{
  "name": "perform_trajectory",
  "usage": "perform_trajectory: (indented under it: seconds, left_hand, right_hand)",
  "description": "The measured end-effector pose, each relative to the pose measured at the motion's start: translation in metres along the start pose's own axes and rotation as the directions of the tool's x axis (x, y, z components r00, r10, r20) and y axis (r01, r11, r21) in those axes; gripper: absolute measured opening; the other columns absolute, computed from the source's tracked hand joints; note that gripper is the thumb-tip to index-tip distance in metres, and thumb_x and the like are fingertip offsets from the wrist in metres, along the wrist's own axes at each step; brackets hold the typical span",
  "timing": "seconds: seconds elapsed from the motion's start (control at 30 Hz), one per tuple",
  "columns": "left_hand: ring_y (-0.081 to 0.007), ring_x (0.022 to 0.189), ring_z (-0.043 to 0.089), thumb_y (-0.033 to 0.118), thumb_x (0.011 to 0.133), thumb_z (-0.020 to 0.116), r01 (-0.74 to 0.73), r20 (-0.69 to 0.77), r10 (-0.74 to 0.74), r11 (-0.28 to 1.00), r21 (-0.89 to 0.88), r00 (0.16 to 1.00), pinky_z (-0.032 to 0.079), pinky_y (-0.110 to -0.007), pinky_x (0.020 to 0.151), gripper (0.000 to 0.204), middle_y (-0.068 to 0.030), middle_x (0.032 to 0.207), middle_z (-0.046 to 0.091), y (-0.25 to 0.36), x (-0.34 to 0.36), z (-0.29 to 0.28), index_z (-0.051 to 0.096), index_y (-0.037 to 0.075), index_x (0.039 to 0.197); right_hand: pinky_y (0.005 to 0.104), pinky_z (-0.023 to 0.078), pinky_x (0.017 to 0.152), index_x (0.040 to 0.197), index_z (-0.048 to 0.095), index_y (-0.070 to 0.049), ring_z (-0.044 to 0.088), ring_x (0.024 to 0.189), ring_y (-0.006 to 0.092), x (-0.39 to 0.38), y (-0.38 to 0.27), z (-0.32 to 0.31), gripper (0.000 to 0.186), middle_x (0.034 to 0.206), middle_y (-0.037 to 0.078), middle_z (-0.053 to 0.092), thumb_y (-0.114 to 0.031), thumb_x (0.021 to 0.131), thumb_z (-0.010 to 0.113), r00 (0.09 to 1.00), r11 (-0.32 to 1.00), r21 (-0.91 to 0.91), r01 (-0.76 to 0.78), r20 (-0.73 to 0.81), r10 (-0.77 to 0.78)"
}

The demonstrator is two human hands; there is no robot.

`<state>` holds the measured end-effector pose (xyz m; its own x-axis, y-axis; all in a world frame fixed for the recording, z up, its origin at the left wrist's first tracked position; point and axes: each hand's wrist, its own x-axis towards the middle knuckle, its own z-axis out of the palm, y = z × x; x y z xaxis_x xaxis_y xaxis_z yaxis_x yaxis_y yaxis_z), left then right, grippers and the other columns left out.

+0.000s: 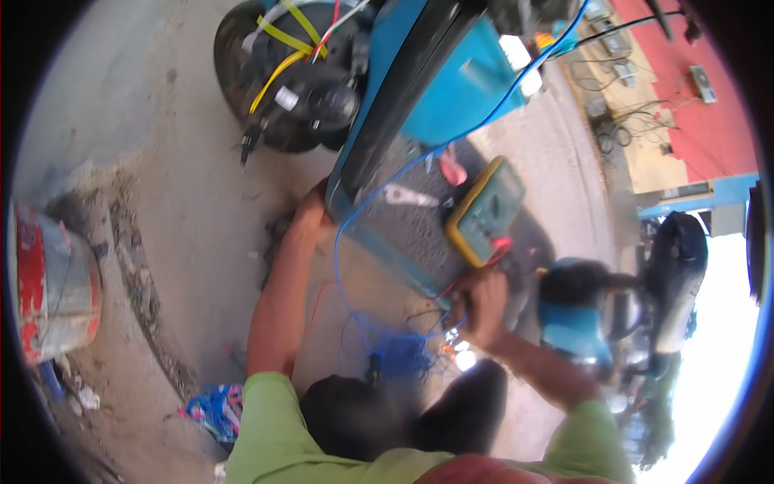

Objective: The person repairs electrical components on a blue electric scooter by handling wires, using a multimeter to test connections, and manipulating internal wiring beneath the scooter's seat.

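My left hand (314, 211) reaches to the lower edge of a teal vehicle panel (348, 194) with black trim; its fingers are hidden there. At the near corner of the dark, gritty footboard (403, 234), my right hand (481, 306) is closed, and what is in it cannot be made out. A red lead runs by it from a yellow-rimmed multimeter (488, 211) lying on the board. Beside the meter are a pale, flat tool (411, 196) and a pinkish-red object (453, 165). A long blue wire (337, 250) loops down past the board toward my right hand.
Black round housing (302, 101) with loose coloured wires hangs at the upper left. Blue object amid tangled wires (399, 355) lies before my knees. A red-and-grey drum (55, 282) stands left, patterned cloth (216, 411) lower left. Another teal vehicle (576, 323) is at right.
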<state>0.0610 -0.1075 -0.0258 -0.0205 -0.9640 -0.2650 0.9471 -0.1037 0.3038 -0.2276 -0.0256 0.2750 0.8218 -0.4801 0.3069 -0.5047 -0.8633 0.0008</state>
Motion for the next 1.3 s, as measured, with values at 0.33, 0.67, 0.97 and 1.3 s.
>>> perform_trajectory:
  seconds: [0.33, 0.67, 0.97, 1.3]
  left_hand:
    - [-0.0181, 0.082, 0.067, 0.04, 0.096, 0.064, 0.058, -0.278, 0.013, 0.967, 0.247, 0.961, 0.054, -0.039, 0.075, 0.021, 0.0014, 0.086, 0.072, 0.013, -0.059, 0.065, 0.07, 0.02, 0.094]
    - [-0.017, 0.061, 0.053, 0.037, 0.1, 0.052, -0.073, -0.405, 0.134, 0.984, 0.161, 0.905, 0.044, -0.038, 0.07, 0.031, 0.0037, 0.066, 0.059, -0.003, -0.078, 0.088, 0.059, 0.021, 0.075]
    - [-0.015, 0.067, 0.059, 0.044, 0.102, 0.051, -0.099, -0.465, 0.44, 0.799, 0.593, 0.768, 0.048, -0.037, 0.067, 0.035, -0.0031, 0.083, 0.068, 0.0, -0.099, 0.064, 0.064, 0.012, 0.101]
    - [-0.0081, 0.064, 0.053, 0.032, 0.104, 0.061, -0.255, 0.11, 0.295, 0.517, 0.817, 0.949, 0.042, -0.024, 0.059, 0.034, -0.0012, 0.084, 0.066, -0.026, -0.22, 0.102, 0.07, 0.001, 0.116]
  right_hand:
    - [0.0447, 0.041, 0.084, 0.103, 0.063, -0.008, 0.056, 0.098, 0.034, -0.037, 0.005, 0.006, 0.024, 0.104, 0.012, 0.062, -0.003, 0.08, 0.065, 0.993, 0.997, 0.077, -0.008, -0.119, 0.017]
    - [0.0338, 0.055, 0.077, 0.116, 0.066, -0.002, 0.067, 0.084, 0.0173, -0.141, -0.058, -0.012, 0.024, 0.096, 0.008, 0.068, -0.009, 0.093, 0.069, 0.808, 0.349, 0.744, -0.57, 0.584, 0.075]
    - [0.0292, 0.05, 0.072, 0.114, 0.069, -0.002, 0.061, 0.079, 0.0106, -0.14, -0.057, 0.015, 0.023, 0.085, 0.002, 0.066, -0.02, 0.103, 0.06, 0.767, 0.223, 0.736, -0.639, 0.588, 0.257]
    - [0.0422, 0.053, 0.074, 0.11, 0.069, -0.002, 0.069, 0.08, 0.0316, -0.093, -0.063, 0.052, 0.028, 0.084, 0.017, 0.07, -0.026, 0.101, 0.057, 0.733, 0.566, 0.535, -0.628, 0.651, 0.198]
